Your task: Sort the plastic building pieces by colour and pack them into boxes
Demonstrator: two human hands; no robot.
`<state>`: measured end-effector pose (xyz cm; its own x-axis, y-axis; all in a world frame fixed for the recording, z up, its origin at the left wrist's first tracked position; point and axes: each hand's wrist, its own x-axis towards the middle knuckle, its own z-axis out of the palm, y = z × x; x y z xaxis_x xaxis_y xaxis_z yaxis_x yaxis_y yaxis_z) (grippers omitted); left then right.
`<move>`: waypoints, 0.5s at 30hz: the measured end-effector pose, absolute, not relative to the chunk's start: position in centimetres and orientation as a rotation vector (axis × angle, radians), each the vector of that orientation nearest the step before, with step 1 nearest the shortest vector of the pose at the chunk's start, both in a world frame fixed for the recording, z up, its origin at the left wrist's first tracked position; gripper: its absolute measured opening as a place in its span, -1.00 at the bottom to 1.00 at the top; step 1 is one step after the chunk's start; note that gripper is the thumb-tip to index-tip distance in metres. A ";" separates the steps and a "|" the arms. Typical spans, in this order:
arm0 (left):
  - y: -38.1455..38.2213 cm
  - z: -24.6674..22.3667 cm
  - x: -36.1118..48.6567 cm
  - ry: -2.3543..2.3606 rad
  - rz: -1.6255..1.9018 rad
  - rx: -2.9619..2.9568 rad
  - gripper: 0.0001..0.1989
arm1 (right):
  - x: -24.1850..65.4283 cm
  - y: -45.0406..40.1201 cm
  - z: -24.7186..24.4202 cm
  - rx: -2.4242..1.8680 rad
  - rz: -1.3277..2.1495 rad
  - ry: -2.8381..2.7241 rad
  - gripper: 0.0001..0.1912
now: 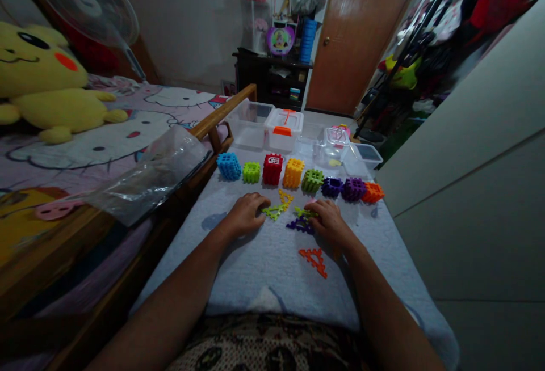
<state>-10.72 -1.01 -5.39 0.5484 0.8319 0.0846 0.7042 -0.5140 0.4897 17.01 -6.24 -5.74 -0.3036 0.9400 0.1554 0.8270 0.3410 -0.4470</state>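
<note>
My left hand [248, 214] has its fingers curled round the near corner of a lime-green triangular building piece [276, 212], which lies against a yellow triangular piece [285, 197]. My right hand [330, 220] is closed over the end of another green building piece [301, 211]; its fingertips are partly hidden. Just below that lies a purple triangular piece [299, 224], partly covered by the right hand. An orange triangular piece [314, 261] rests flat on the cloth, nearer to me. All have notched edges.
Behind my hands stands a row of notched blocks, including a blue stack [229, 167], a red stack [272, 169] and a yellow stack [293, 173]. Clear plastic boxes [284, 131] line the far end. A wooden bed rail [223, 111] borders the left, a pale cabinet [468, 189] the right.
</note>
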 end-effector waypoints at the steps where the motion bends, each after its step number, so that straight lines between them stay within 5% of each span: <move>1: -1.0 -5.4 -10.8 1.227 0.444 2.379 -0.70 | 17.0 -6.2 -5.7 -1.559 0.411 -2.226 -0.63; 6: -0.9 -5.6 -10.6 1.131 0.488 2.384 -0.80 | 17.0 -6.2 -5.9 -1.598 0.405 -2.208 -0.57; 15: -0.9 -5.6 -10.5 1.074 0.528 2.384 -0.80 | 17.5 -6.0 -5.5 -1.570 0.508 -1.950 -0.85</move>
